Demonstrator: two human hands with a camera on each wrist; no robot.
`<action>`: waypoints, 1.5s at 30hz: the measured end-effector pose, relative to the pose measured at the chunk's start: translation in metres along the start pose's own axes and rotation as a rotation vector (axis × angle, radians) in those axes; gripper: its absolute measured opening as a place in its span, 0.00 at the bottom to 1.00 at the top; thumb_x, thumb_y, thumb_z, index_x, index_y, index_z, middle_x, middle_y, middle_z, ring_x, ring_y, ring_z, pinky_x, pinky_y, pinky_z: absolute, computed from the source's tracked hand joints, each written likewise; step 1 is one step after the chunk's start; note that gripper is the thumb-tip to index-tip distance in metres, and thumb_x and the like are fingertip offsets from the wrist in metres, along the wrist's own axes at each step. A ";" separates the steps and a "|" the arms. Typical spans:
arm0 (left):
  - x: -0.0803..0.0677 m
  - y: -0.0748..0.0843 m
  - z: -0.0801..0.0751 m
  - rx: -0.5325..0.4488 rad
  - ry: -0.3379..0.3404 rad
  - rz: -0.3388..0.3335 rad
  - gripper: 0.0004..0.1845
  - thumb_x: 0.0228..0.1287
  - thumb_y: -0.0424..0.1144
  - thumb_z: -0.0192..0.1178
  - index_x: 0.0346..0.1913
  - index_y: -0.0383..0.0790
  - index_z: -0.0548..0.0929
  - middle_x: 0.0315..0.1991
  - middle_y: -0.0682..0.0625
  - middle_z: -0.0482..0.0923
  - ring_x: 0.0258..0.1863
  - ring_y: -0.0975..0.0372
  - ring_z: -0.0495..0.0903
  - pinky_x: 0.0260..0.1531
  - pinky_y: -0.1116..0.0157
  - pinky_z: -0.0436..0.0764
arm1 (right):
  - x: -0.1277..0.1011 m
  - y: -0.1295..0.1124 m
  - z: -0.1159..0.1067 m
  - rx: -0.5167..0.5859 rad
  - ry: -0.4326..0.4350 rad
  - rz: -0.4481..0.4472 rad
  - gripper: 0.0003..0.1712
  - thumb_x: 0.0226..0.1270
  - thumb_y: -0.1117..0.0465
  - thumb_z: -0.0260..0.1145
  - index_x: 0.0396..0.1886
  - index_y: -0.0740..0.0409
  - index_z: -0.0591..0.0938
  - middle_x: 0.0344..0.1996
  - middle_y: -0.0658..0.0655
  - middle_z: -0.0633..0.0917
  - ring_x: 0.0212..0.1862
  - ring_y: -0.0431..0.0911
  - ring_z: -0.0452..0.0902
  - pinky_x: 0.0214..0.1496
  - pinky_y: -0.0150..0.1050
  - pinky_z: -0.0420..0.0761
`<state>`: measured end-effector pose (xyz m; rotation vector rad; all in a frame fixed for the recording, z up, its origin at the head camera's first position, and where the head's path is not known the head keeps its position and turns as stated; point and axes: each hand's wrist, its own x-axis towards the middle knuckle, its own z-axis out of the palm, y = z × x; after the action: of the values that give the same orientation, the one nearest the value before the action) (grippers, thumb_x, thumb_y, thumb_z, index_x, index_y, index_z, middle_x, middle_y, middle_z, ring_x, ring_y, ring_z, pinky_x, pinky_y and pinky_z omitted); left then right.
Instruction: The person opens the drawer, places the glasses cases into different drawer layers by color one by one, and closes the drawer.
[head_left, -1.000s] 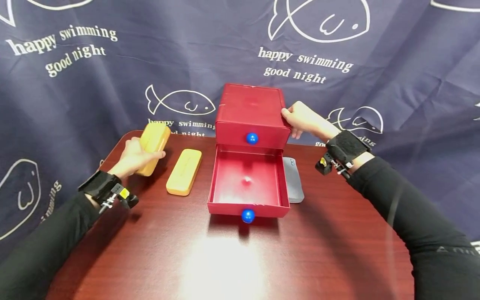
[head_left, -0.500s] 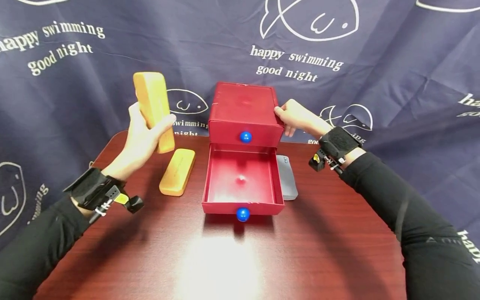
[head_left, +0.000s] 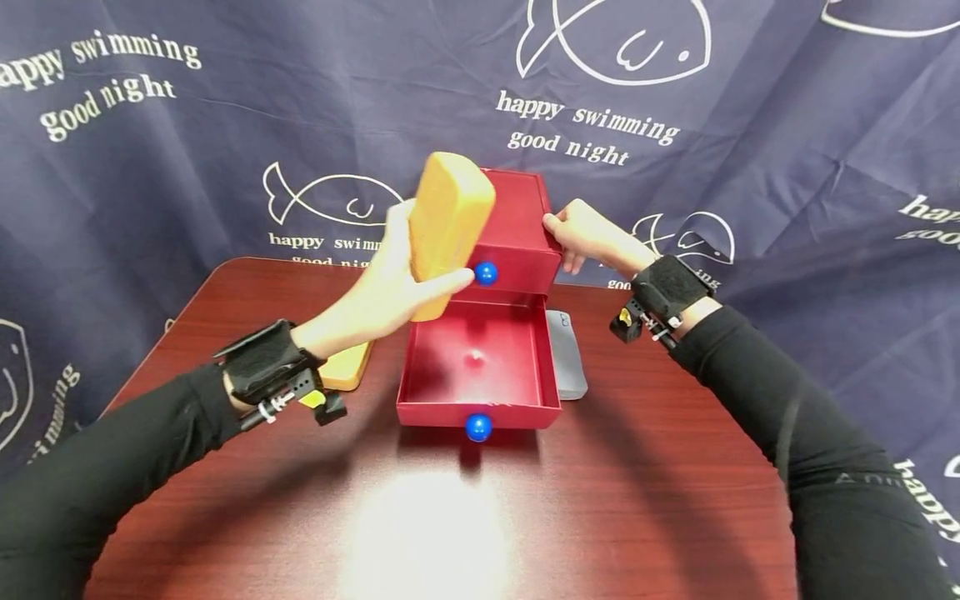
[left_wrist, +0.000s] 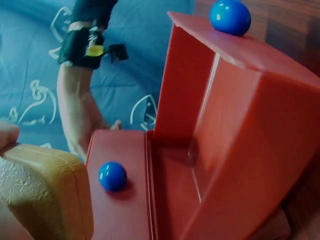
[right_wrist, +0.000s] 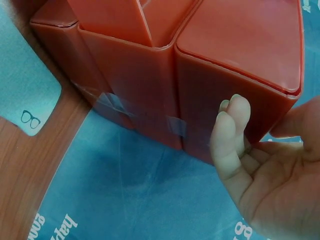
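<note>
My left hand (head_left: pixel 382 292) grips a yellow glasses case (head_left: pixel 446 221), held upright and tilted in the air over the open lower drawer (head_left: pixel 480 354) of a red two-drawer cabinet (head_left: pixel 525 225). Up close, the case (left_wrist: pixel 45 197) is beside the upper drawer's blue knob (left_wrist: pixel 112 176). My right hand (head_left: pixel 581 233) holds the cabinet's top right edge, thumb on the lid and fingers (right_wrist: pixel 230 127) against the side wall (right_wrist: pixel 150 75). The lower drawer is pulled out, with a blue knob (head_left: pixel 477 427) on its front and nothing inside that I can see.
A second yellow case (head_left: pixel 348 367) lies on the dark wooden table (head_left: pixel 450 517), left of the drawer and partly hidden by my left wrist. A grey case (head_left: pixel 567 362) lies against the cabinet's right side. A dark blue printed cloth (head_left: pixel 187 125) hangs behind.
My left hand lifted the yellow case off the table and carried it right, from the far left to above the open drawer. The right hand stayed on the cabinet.
</note>
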<state>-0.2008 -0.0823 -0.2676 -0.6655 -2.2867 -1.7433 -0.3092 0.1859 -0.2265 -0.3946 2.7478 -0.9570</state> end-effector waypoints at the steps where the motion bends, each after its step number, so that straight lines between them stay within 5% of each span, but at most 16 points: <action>1: 0.002 0.000 0.003 0.005 -0.031 0.010 0.47 0.57 0.37 0.74 0.72 0.40 0.53 0.58 0.43 0.68 0.54 0.58 0.75 0.61 0.61 0.76 | 0.000 0.000 0.000 0.001 0.003 0.001 0.27 0.78 0.59 0.45 0.16 0.60 0.74 0.06 0.52 0.78 0.10 0.41 0.77 0.16 0.34 0.82; 8: 0.010 -0.005 0.010 0.184 -0.302 0.075 0.45 0.56 0.42 0.76 0.70 0.43 0.58 0.53 0.48 0.72 0.50 0.59 0.76 0.56 0.60 0.80 | -0.001 -0.002 0.003 0.010 0.005 0.002 0.27 0.79 0.59 0.45 0.17 0.60 0.73 0.05 0.52 0.77 0.09 0.41 0.76 0.16 0.34 0.82; 14: 0.013 -0.010 0.008 0.351 -0.465 0.112 0.43 0.53 0.46 0.77 0.66 0.42 0.62 0.50 0.49 0.73 0.47 0.60 0.76 0.51 0.61 0.80 | 0.000 -0.007 0.003 -0.002 0.005 -0.003 0.27 0.80 0.59 0.45 0.16 0.59 0.72 0.05 0.52 0.77 0.09 0.41 0.76 0.17 0.34 0.83; 19: 0.016 -0.013 0.010 0.412 -0.536 0.085 0.43 0.52 0.48 0.76 0.66 0.41 0.63 0.48 0.48 0.73 0.44 0.60 0.76 0.47 0.61 0.80 | 0.001 -0.007 0.003 -0.007 0.009 -0.005 0.27 0.80 0.59 0.44 0.18 0.61 0.74 0.05 0.52 0.77 0.09 0.41 0.77 0.16 0.33 0.82; 27: 0.018 -0.011 0.017 0.512 -0.611 0.141 0.41 0.48 0.48 0.77 0.62 0.39 0.68 0.47 0.47 0.76 0.47 0.57 0.77 0.51 0.58 0.81 | 0.000 -0.005 0.004 -0.013 0.029 0.013 0.26 0.79 0.59 0.44 0.18 0.61 0.74 0.05 0.51 0.77 0.09 0.40 0.76 0.16 0.32 0.81; 45: 0.035 -0.006 0.032 0.849 -0.881 -0.013 0.29 0.51 0.48 0.76 0.46 0.37 0.71 0.32 0.47 0.74 0.34 0.54 0.78 0.37 0.61 0.76 | -0.001 -0.003 0.003 -0.037 0.018 0.042 0.26 0.80 0.57 0.44 0.20 0.61 0.74 0.06 0.52 0.78 0.10 0.41 0.77 0.17 0.33 0.82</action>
<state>-0.2304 -0.0447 -0.2681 -1.3432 -3.1689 -0.2868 -0.3071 0.1821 -0.2266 -0.3350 2.7822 -0.9048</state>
